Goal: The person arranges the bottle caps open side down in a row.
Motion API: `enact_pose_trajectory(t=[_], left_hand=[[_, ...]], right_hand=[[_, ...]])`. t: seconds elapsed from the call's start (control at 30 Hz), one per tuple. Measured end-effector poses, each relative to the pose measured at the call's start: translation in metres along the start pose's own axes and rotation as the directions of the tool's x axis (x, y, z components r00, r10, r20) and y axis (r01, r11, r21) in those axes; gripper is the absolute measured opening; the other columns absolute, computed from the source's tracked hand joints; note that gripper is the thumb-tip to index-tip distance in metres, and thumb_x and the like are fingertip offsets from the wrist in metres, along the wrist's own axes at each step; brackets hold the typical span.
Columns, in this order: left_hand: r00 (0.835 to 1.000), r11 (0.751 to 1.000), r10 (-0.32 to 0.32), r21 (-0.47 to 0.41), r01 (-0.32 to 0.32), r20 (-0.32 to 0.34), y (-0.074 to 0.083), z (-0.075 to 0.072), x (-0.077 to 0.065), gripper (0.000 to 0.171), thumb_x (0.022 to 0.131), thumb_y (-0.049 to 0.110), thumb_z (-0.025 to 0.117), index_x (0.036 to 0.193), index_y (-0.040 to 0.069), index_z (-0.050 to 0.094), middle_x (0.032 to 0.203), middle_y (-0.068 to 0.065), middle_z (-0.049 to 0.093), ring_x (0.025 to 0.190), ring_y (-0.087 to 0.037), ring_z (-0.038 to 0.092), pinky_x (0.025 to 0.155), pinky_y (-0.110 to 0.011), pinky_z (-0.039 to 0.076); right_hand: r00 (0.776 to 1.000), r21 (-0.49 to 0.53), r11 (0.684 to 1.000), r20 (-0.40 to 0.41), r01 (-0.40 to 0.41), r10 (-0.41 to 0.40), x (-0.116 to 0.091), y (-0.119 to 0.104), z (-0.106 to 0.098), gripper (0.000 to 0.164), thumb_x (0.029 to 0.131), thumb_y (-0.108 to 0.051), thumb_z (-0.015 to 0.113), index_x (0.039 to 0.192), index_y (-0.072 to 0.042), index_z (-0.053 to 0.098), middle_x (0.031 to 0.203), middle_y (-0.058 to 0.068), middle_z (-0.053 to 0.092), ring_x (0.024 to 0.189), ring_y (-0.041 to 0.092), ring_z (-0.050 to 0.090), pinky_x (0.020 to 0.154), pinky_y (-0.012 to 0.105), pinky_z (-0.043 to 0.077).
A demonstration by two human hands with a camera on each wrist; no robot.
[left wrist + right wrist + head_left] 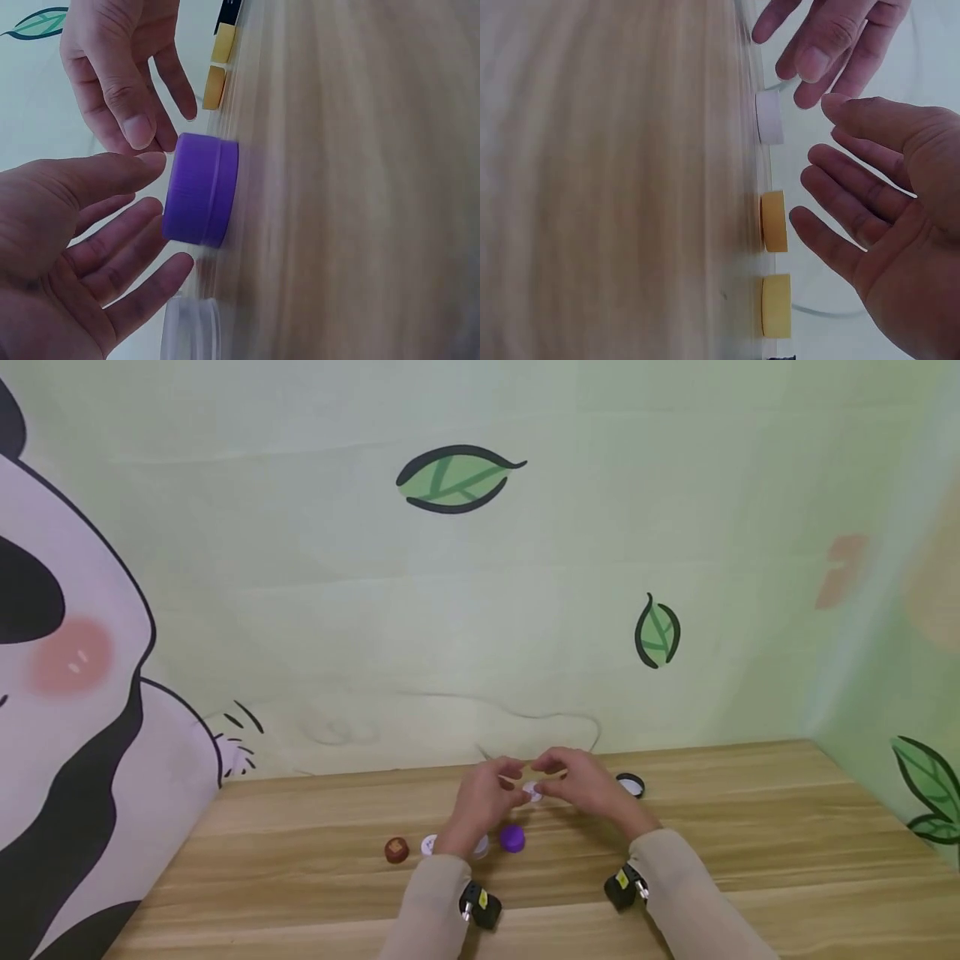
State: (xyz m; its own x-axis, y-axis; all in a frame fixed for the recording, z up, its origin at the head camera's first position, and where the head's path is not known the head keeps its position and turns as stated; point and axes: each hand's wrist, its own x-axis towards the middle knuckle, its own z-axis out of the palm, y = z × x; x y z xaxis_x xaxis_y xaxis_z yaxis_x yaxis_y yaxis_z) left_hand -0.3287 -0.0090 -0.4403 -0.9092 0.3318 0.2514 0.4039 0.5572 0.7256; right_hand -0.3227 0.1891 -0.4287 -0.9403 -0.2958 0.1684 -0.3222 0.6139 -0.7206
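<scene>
My left hand [483, 800] and right hand [581, 781] are raised above the table, thumbs and fingers turned toward each other. Both have bent, spread fingers, and no held thing shows in either. Between them in the head view is a small white round cap [532, 791]; in the right wrist view this white cap [769, 118] stands on the table. A purple cap [199, 191] sits nearer me, beside the left hand. An orange cap [775, 221] and a yellow cap [777, 306] stand near the right hand, hidden behind it in the head view.
Left of the purple cap are a translucent cap [481, 847], partly covered by the left wrist, a white cap [429, 845] and a reddish-brown cap [396, 850]. A black-rimmed cap [631, 786] lies at the back right. A printed backdrop [315, 635] borders the wooden table [750, 827].
</scene>
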Motion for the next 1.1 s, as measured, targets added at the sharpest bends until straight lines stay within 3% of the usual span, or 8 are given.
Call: enact_pose_trajectory(t=[0.33, 0.6, 0.83, 1.1], left_hand=[[1.0, 1.0, -0.028, -0.007, 0.028, 0.013, -0.001, 0.002, 0.003, 0.035, 0.088, 0.003, 0.085, 0.121, 0.001, 0.075, 0.113, -0.013, 0.077, 0.101, -0.03, 0.075, 0.083, -0.038, 0.061], [1.0, 1.0, -0.001, -0.027, 0.001, 0.021, -0.004, 0.004, 0.005, 0.033, 0.085, -0.001, 0.084, 0.117, -0.006, 0.075, 0.106, -0.017, 0.078, 0.097, -0.032, 0.075, 0.082, -0.038, 0.061], [1.0, 1.0, -0.008, -0.005, 0.008, 0.014, -0.006, 0.005, 0.006, 0.028, 0.085, -0.003, 0.084, 0.111, -0.005, 0.076, 0.1, -0.014, 0.078, 0.092, -0.027, 0.073, 0.085, -0.039, 0.059], [0.999, 0.999, -0.04, 0.015, 0.04, 0.005, -0.005, 0.006, 0.005, 0.024, 0.086, -0.002, 0.084, 0.109, -0.002, 0.078, 0.098, -0.011, 0.079, 0.091, -0.024, 0.072, 0.088, -0.041, 0.057]], right_hand=[[0.998, -0.042, 0.998, 0.042, -0.052, 0.054, 0.004, 0.002, -0.004, 0.026, 0.097, -0.012, 0.077, 0.121, -0.004, 0.072, 0.123, 0.012, 0.073, 0.12, 0.035, 0.066, 0.103, 0.053, 0.053], [0.997, -0.048, 0.999, 0.069, -0.014, 0.017, 0.007, 0.007, -0.004, 0.026, 0.095, -0.009, 0.079, 0.118, -0.001, 0.072, 0.116, 0.011, 0.075, 0.113, 0.031, 0.069, 0.1, 0.05, 0.054], [0.996, -0.054, 0.999, 0.094, 0.003, 0.002, 0.011, 0.009, 0.001, 0.021, 0.094, -0.008, 0.08, 0.113, -0.002, 0.073, 0.107, 0.006, 0.076, 0.101, 0.021, 0.069, 0.094, 0.045, 0.056], [0.996, -0.068, 0.998, 0.089, -0.011, 0.017, 0.011, 0.004, 0.006, 0.019, 0.092, -0.004, 0.08, 0.111, -0.004, 0.074, 0.103, 0.003, 0.075, 0.098, 0.019, 0.068, 0.094, 0.045, 0.056]])
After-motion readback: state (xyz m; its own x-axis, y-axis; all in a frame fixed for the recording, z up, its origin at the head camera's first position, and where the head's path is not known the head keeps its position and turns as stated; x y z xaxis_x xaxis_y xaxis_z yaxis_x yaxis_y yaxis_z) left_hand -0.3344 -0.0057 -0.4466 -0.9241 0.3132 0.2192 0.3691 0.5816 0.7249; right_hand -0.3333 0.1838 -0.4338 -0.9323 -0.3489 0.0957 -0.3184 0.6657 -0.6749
